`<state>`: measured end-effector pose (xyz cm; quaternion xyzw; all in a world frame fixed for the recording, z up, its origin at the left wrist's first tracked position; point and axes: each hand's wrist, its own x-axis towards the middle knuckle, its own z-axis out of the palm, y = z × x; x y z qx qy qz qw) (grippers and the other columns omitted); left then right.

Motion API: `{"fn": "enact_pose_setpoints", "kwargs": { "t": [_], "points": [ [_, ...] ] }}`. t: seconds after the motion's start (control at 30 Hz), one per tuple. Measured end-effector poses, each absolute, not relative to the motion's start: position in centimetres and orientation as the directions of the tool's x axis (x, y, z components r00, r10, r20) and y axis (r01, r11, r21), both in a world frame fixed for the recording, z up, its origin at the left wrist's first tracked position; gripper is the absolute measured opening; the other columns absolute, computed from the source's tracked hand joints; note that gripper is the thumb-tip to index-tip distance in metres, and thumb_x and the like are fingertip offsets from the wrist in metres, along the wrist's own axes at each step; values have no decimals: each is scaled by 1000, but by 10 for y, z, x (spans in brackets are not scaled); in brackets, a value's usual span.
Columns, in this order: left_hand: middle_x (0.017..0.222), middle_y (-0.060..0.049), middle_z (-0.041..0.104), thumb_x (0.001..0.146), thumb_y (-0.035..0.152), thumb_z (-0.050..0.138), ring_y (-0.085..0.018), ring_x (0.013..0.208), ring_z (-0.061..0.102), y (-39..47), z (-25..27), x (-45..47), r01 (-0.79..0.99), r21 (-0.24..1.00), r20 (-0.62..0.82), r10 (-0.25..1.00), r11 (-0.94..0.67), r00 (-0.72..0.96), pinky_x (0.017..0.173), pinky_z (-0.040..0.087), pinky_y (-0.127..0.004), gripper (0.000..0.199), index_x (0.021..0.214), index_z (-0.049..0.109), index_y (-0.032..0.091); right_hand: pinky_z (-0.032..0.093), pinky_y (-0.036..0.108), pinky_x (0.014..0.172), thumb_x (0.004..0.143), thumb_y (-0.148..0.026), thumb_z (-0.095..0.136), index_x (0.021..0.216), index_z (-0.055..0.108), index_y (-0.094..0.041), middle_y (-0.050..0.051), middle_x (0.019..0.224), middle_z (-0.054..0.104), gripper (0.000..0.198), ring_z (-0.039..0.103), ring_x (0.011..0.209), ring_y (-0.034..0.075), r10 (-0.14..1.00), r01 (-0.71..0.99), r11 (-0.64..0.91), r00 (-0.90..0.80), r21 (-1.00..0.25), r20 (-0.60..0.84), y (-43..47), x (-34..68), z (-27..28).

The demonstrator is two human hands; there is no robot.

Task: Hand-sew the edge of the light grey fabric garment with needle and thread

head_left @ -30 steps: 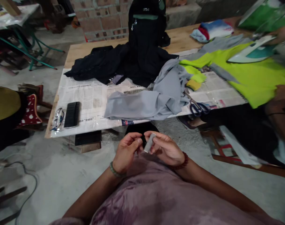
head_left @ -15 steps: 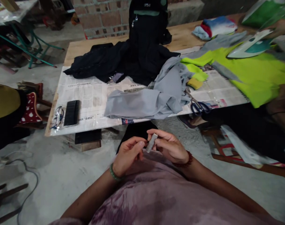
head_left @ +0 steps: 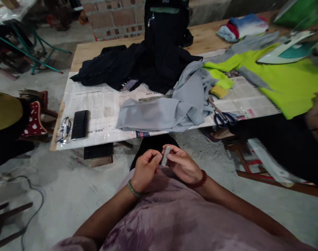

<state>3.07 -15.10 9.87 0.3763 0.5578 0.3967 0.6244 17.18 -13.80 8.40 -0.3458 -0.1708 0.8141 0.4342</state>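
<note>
Hands drawn nearer body, grey stick [head_left: 165, 155] upright, pinched by right hand [head_left: 183, 165] fingers, left hand [head_left: 145, 169] fingers touching

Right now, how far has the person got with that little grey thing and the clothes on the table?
Done: nothing looks finished. In hand: the right hand holds a small grey piece and the left hand pinches beside it. Left: the grey cloth lies crumpled on the table, scissors untouched.

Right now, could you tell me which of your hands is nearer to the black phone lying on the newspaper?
Left. The left hand is below and to the right of the black phone; the right hand sits farther right, holding the small grey stick.
</note>
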Motion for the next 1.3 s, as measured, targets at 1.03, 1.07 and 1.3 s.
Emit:
{"fn": "enact_pose_setpoints", "kwargs": {
  "t": [1.03, 1.07, 1.3],
  "points": [
    [51, 5, 45, 69, 33, 67, -3, 43, 35, -157, 100, -74, -157, 903, -423, 889, 399, -177, 40, 25, -14, 23, 71, 53, 16, 29, 18, 39, 78, -25, 59, 93, 52, -19, -7, 57, 42, 18, 39, 41, 4, 709, -460, -692, -579, -557, -402, -131, 212, 74],
    [50, 6, 44, 69, 34, 67, -3, 43, 35, -160, 99, -82, -133, 903, -429, 878, 410, -211, 40, 25, -14, 24, 71, 53, 16, 28, 18, 38, 78, -25, 59, 93, 52, -19, -7, 57, 42, 17, 38, 41, 4, 707, -459, -694, -577, -554, -408, -132, 215, 73],
    [47, 7, 41, 66, 36, 66, -4, 42, 34, -186, 84, -122, 56, 863, -439, 800, 502, -409, 40, 26, -14, 26, 67, 50, 16, 30, 19, 38, 77, -26, 61, 90, 54, -17, -5, 62, 49, 17, 43, 41, 4, 709, -396, -682, -564, -615, -423, -132, 222, 68]
  ]
}}
